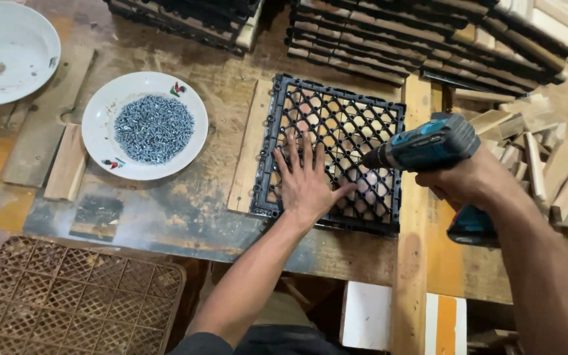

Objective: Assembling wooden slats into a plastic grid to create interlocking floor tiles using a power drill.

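Workbench: left hand flat on grid

I see no packages, labels, signs or screens anywhere in front of me.

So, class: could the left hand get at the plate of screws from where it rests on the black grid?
Probably yes. The left hand lies flat on the black plastic grid, and the plate of screws sits just to its left with only bare worktop between. The right hand holds the drill on the far side.
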